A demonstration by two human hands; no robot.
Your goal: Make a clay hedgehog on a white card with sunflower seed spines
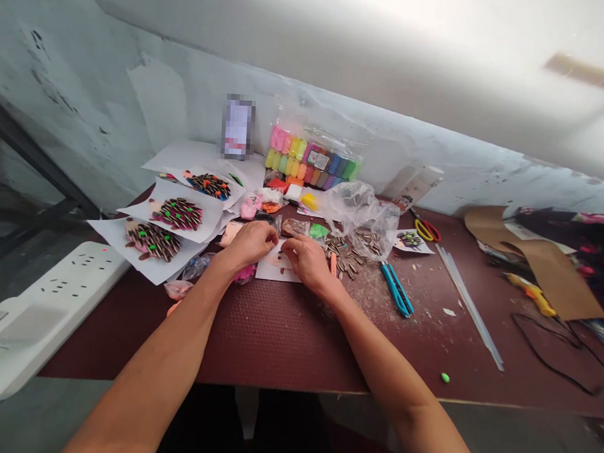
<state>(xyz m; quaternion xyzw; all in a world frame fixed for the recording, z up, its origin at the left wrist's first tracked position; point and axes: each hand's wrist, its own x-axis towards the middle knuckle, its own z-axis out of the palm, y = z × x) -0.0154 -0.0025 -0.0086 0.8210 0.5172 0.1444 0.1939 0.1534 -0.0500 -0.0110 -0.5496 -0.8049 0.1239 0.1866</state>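
A small white paper card (pixel 264 271) lies on the table with a flat peach shape and small dark brown bits on it. My left hand (pixel 254 243) is over the card's left edge, its fingertips curled together in a pinch. At the right edge, my right hand (pixel 308 261) bends inward with thumb and fingers drawn together. Whatever either pinch holds is too small or hidden to make out. Striped sunflower seeds (pixel 348 258) are scattered just right of my right hand. Behind the hands sit packets of brown clay (pixel 295 227) and green clay (pixel 318 232).
Finished seed hedgehogs on paper (pixel 178 214) are stacked at left, near a white power strip (pixel 74 280). A teal cutter (pixel 397 291), scissors (pixel 426 230), clear glue sticks (pixel 471 307) and a yellow glue gun (pixel 534 295) lie right. Coloured clay packs (pixel 312 160) lean on the wall.
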